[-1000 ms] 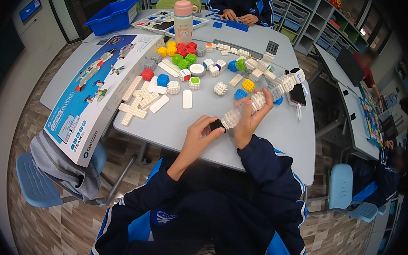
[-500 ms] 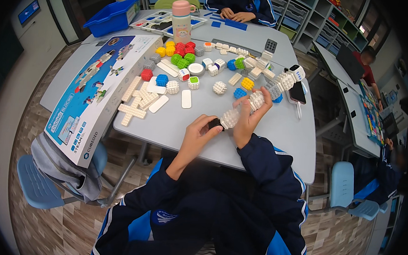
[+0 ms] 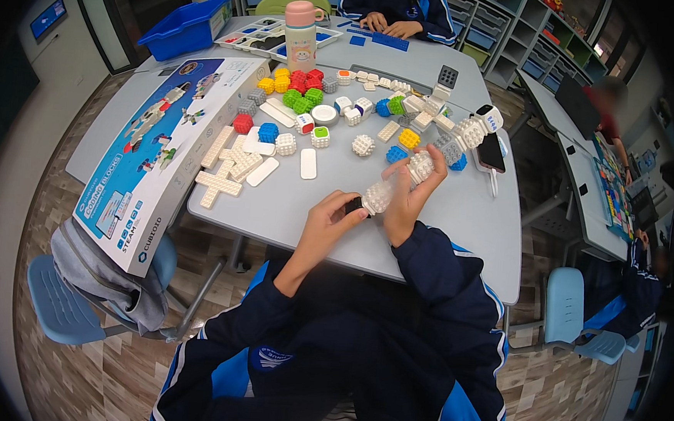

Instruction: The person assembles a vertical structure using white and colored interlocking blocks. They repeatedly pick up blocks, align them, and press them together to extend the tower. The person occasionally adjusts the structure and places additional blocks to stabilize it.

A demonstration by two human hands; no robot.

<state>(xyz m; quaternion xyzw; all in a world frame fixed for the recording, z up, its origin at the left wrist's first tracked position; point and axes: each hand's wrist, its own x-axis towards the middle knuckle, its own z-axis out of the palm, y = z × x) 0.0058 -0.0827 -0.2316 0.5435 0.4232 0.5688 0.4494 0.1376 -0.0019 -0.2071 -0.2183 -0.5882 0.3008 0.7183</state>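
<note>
My left hand [image 3: 327,218] pinches a small black piece [image 3: 356,206] between thumb and fingers. A translucent studded block [image 3: 378,196] sits at the black piece's end, against my right palm. My right hand [image 3: 409,196] is curled around a whitish studded block [image 3: 421,166] held at its fingertips. Just beyond those fingertips is a chain of studded blocks, a grey block [image 3: 450,149] and a white block [image 3: 471,131] among them; whether it joins the held block I cannot tell. A yellow block [image 3: 408,138] and a white block [image 3: 363,145] lie nearby on the grey table [image 3: 306,216].
Coloured blocks and white plates [image 3: 308,164] are scattered to the left. A large printed box [image 3: 163,153] leans along the left edge. Behind stand a bottle [image 3: 301,42], a parts tray [image 3: 243,41] and a blue bin [image 3: 186,28]. A phone [image 3: 491,152] lies right. Another person's hands [image 3: 391,25] work opposite.
The whitish block at my right fingertips and the translucent block have shifted very slightly left. Both hands keep nearly the same place and grip.
</note>
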